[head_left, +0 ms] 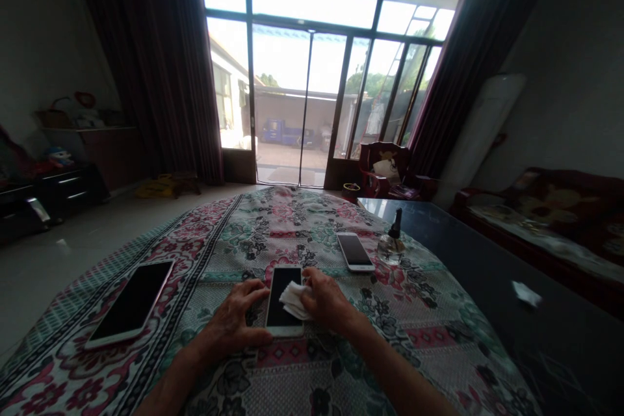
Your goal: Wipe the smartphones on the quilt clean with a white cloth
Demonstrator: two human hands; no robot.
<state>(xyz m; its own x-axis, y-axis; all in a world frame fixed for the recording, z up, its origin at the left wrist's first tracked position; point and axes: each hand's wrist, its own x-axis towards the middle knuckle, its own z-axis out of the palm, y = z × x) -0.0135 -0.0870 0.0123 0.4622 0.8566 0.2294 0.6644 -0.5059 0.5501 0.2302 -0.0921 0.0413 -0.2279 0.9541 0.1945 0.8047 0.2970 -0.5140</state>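
Note:
A white phone [280, 296] with a dark screen lies flat in front of me on the floral cloth [302, 377]. My left hand [236, 320] rests against its left edge, fingers curled around the side, steadying it. My right hand [326, 302] presses a crumpled white tissue [294, 299] onto the right part of the screen. Both forearms reach in from the bottom of the view.
A larger dark-screened phone [130, 302] lies at the left, a second white phone [355, 251] at the upper right. Beside it stands a small glass bottle [391, 244] with a dark top. A dark table [511, 286] holds a white scrap [526, 293] at the right.

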